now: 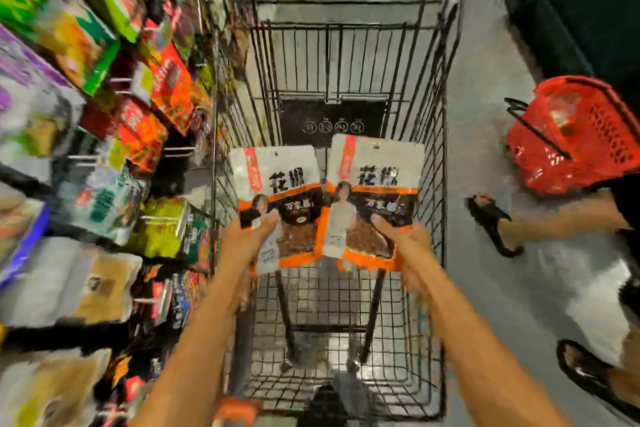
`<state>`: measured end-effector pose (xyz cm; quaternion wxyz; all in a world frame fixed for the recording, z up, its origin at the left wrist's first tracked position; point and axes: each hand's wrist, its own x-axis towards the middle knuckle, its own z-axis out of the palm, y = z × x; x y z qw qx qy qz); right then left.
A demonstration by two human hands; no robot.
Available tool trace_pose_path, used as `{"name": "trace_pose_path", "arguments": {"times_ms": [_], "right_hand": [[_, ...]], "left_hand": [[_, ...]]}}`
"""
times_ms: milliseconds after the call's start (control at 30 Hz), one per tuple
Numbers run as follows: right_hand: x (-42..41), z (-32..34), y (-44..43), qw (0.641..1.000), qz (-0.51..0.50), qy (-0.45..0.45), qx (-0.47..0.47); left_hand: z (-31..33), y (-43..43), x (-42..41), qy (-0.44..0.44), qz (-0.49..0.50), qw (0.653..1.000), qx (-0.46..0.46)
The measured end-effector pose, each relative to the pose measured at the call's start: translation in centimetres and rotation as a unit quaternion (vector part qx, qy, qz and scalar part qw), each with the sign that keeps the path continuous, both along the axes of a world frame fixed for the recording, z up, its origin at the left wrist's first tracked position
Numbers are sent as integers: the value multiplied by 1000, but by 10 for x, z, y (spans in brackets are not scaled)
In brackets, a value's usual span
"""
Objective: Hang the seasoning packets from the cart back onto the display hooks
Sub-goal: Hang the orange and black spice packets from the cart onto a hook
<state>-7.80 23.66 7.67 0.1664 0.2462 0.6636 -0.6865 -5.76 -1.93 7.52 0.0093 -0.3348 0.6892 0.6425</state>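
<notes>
Figure: the left packet is pinched at its lower edge by the left hand, and the right packet by the right hand, both above the wire cart. The pouches are judged light, limp and slick, with hang holes at the far tops. Display hooks are ranged left of the left hand, beyond the cart's wall.

two white-and-orange seasoning packets, upright, side by side, held above wire cart

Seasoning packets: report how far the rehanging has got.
No loose packets show in the black wire cart. The left hand holds one white-and-orange seasoning packet, the right hand a second matching packet, both above it. Neither hangs yet on the metal display hooks at left.
</notes>
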Motion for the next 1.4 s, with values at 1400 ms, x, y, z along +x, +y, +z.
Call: {"name": "trace_pose_path", "arguments": {"times_ms": [1400], "right_hand": [[670, 314, -203, 677, 631, 264, -272]], "left_hand": [[362, 62, 939, 232, 631, 683, -285]]}}
